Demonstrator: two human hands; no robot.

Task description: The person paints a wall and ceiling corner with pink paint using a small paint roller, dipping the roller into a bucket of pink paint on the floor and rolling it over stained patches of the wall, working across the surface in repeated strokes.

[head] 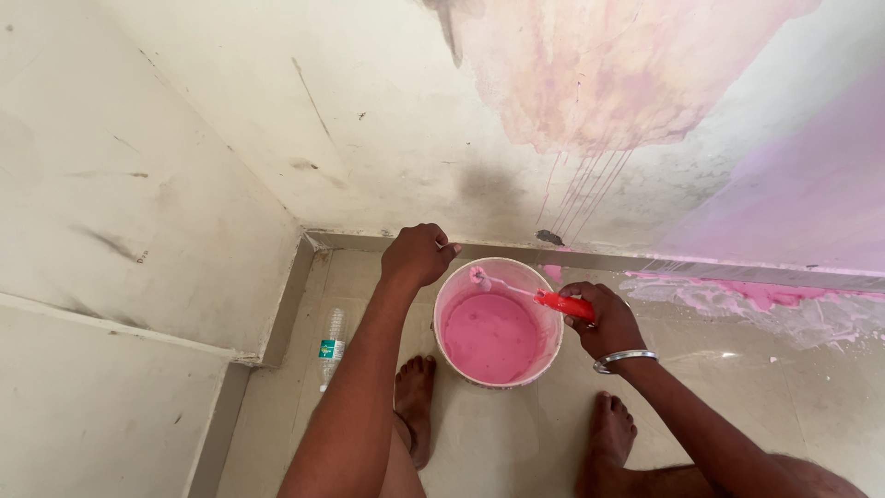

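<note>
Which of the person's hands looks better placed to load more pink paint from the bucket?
The right hand, probably. It already grips the red-handled brush, whose tip sits inside the bucket above the pink paint. The left hand is closed at the bucket's far rim and holds no tool.

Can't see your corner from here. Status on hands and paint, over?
Left hand closed at the pink plastic bucket's rim. Right hand gripping red-handled brush, tip over pink paint. Clear plastic bottle lying left.

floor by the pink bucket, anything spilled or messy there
Yes: pink paint is spilled along the wall base to the right of the bucket, with thin drips running down the wall above. A plastic bottle lies on its side to the left.
</note>
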